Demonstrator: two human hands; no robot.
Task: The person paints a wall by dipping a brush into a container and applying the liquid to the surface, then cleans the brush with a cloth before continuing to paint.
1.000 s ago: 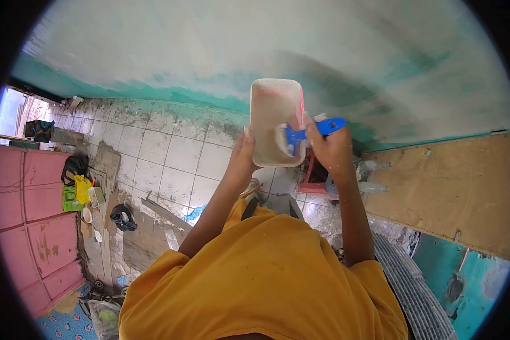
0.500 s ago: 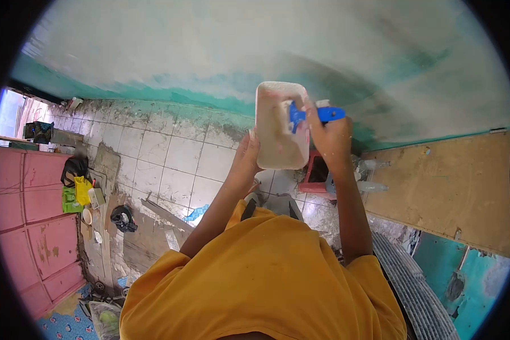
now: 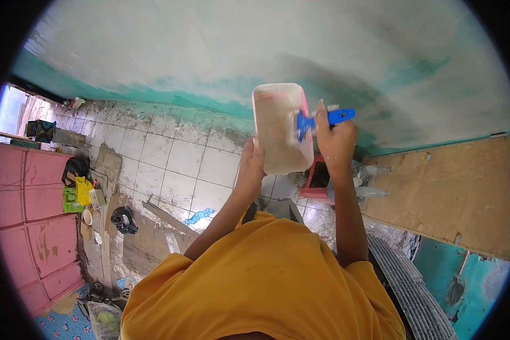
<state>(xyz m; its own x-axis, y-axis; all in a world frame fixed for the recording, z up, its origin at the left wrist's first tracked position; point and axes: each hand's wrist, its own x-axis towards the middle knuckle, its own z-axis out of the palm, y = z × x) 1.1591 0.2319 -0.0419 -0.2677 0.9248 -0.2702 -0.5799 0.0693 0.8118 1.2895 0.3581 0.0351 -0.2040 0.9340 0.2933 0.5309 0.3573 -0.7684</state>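
A shallow oblong tub (image 3: 283,164), pale inside with a pink outer side, is gripped along its left edge by my left hand (image 3: 250,170). Whitish paste (image 3: 279,127) coats its inside. My right hand (image 3: 335,141) is closed around a blue-handled putty knife (image 3: 340,117). The knife's wide end reaches over the tub's right rim, smeared with paste that hides its edge. More pale paste clings beside the handle. Both hands are in front of the wall (image 3: 209,51), which is whitish above with teal showing below.
A pink-red stool or stand (image 3: 316,184) and clear plastic bottles (image 3: 374,191) are on the floor to the right. A brown board (image 3: 442,192) lies beyond. Planks (image 3: 164,218), bags (image 3: 84,190) and a pink panel (image 3: 45,226) are at left. Corrugated sheet (image 3: 408,289) lies lower right.
The putty knife and my right hand have shifted slightly right, drawing its wide end toward the tub's right rim. The tub has tilted a little and dropped slightly in view.
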